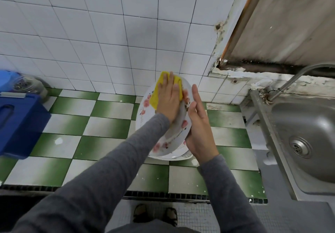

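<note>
A white plate [145,124] with pink flower prints is held tilted on edge in the middle of the view, above the tiled counter. My left hand [167,99] lies flat on a yellow sponge [154,100] and presses it against the plate's face with straight fingers. My right hand [198,124] supports the plate's right rim from behind, its index finger pointing up, thumb against the rim. Below the plate, part of another white dish [174,157] shows.
A green and white checkered counter [101,127] runs along a white tiled wall. A blue plastic container [20,122] and a jar [29,85] stand at the left. A steel sink [308,133] with a tap [293,78] is at the right.
</note>
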The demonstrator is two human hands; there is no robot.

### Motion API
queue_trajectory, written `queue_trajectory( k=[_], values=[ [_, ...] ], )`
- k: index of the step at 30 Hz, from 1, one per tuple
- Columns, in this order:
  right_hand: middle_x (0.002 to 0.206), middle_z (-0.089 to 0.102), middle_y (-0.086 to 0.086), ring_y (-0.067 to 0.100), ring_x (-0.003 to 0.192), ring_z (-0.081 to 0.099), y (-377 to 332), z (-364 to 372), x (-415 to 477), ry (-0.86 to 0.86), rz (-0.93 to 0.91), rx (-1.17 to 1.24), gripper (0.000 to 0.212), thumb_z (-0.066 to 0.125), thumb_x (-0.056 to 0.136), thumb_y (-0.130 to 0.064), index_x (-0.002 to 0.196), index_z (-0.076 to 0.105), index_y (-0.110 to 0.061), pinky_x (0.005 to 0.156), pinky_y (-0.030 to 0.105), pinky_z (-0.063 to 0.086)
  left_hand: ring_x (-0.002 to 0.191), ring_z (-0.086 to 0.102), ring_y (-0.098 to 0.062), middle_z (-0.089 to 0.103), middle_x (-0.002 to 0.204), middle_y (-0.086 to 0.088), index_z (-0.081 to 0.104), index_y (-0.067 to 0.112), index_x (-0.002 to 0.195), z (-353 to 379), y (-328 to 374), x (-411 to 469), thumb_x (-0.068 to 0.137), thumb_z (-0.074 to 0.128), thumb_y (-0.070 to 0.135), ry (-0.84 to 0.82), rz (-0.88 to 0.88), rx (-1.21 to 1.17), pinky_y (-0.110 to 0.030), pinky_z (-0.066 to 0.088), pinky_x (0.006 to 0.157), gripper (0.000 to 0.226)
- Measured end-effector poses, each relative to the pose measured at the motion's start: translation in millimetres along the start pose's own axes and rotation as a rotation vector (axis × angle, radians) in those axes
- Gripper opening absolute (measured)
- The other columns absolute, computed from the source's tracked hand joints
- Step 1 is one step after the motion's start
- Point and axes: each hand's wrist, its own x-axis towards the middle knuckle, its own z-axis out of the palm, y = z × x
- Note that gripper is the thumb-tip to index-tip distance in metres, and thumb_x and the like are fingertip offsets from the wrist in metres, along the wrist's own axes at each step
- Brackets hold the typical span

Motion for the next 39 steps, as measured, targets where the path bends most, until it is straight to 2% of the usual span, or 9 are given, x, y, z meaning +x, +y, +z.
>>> queue_trajectory(
  k=[3, 7, 10, 15, 22, 28, 35, 37, 39],
  values=[
    [0.151, 0.05, -0.001, 0.021, 0.137, 0.051, -5, 1, 9, 0.043, -0.03, -0.001, 0.038, 0.042, 0.105, -0.029, 0.136, 0.055, -0.044, 0.115, 0.051, 0.039, 0.153, -0.004, -0.012, -0.003, 0.163, 0.006, 0.018, 0.01, 0.157, 11, 5, -19, 0.103, 0.017, 0.037, -0.01, 0.119, -0.095, -0.037, -0.003, 0.126, 0.06],
    [0.149, 0.052, -0.004, 0.017, 0.135, 0.052, -11, 1, 15, 0.045, -0.037, -0.018, 0.039, 0.037, 0.108, -0.022, 0.142, 0.05, -0.037, 0.115, 0.046, 0.04, 0.151, -0.005, 0.0, 0.002, 0.167, 0.006, 0.021, 0.02, 0.157, 23, -1, -41, 0.105, 0.021, 0.04, -0.009, 0.182, -0.165, -0.04, 0.001, 0.126, 0.056],
    [0.151, 0.05, -0.001, 0.021, 0.138, 0.049, -10, 5, 11, -0.003, -0.038, -0.029, 0.037, 0.041, 0.105, -0.028, 0.136, 0.056, -0.04, 0.117, 0.053, 0.036, 0.153, -0.002, -0.009, 0.004, 0.167, -0.001, 0.02, 0.015, 0.157, 10, -4, -22, 0.105, 0.019, 0.039, 0.043, 0.189, -0.127, -0.047, 0.003, 0.125, 0.058],
    [0.153, 0.048, -0.001, 0.021, 0.137, 0.05, -7, 10, 2, -0.07, -0.019, 0.002, 0.038, 0.045, 0.097, -0.033, 0.133, 0.057, -0.04, 0.116, 0.052, 0.038, 0.153, -0.003, -0.012, -0.001, 0.167, -0.004, 0.014, 0.016, 0.157, -5, -15, -3, 0.104, 0.015, 0.036, 0.101, 0.047, -0.063, -0.042, -0.001, 0.124, 0.057],
    [0.149, 0.052, 0.001, 0.023, 0.137, 0.05, -12, 8, 11, 0.019, -0.021, 0.017, 0.035, 0.041, 0.105, -0.029, 0.131, 0.06, -0.042, 0.117, 0.053, 0.035, 0.154, 0.001, -0.019, 0.007, 0.166, -0.008, 0.02, 0.012, 0.156, 2, -30, -29, 0.106, 0.021, 0.032, 0.006, 0.38, 0.06, -0.053, 0.005, 0.124, 0.054],
    [0.143, 0.058, 0.001, 0.021, 0.129, 0.058, -14, 13, -1, -0.057, 0.019, 0.104, 0.036, 0.032, 0.108, -0.022, 0.137, 0.051, -0.033, 0.109, 0.041, 0.046, 0.154, -0.007, -0.016, -0.002, 0.166, -0.007, 0.009, 0.016, 0.156, -17, -34, 3, 0.102, 0.012, 0.042, 0.167, 0.137, 0.091, -0.036, -0.009, 0.124, 0.061],
    [0.147, 0.055, 0.002, 0.023, 0.134, 0.054, -13, 14, 5, 0.02, 0.033, 0.077, 0.037, 0.041, 0.103, -0.028, 0.135, 0.056, -0.038, 0.114, 0.049, 0.04, 0.154, 0.0, -0.022, 0.006, 0.167, -0.007, 0.018, 0.014, 0.157, -8, -36, -27, 0.106, 0.022, 0.032, 0.03, 0.401, 0.171, -0.052, 0.005, 0.124, 0.054],
    [0.146, 0.056, 0.003, 0.023, 0.132, 0.056, -11, 12, 2, 0.0, 0.043, 0.128, 0.037, 0.036, 0.106, -0.024, 0.137, 0.054, -0.034, 0.111, 0.045, 0.045, 0.154, -0.001, -0.021, 0.005, 0.167, -0.007, 0.017, 0.013, 0.157, -15, -43, -18, 0.106, 0.022, 0.032, 0.046, 0.386, 0.185, -0.05, 0.003, 0.125, 0.055],
    [0.141, 0.06, 0.002, 0.023, 0.129, 0.058, -11, 12, -3, -0.027, 0.049, 0.158, 0.038, 0.033, 0.107, -0.021, 0.137, 0.052, -0.032, 0.108, 0.044, 0.046, 0.154, -0.004, -0.02, 0.001, 0.166, -0.007, 0.013, 0.014, 0.157, -22, -49, -8, 0.104, 0.018, 0.037, 0.107, 0.26, 0.169, -0.047, -0.002, 0.125, 0.057]
  ],
)
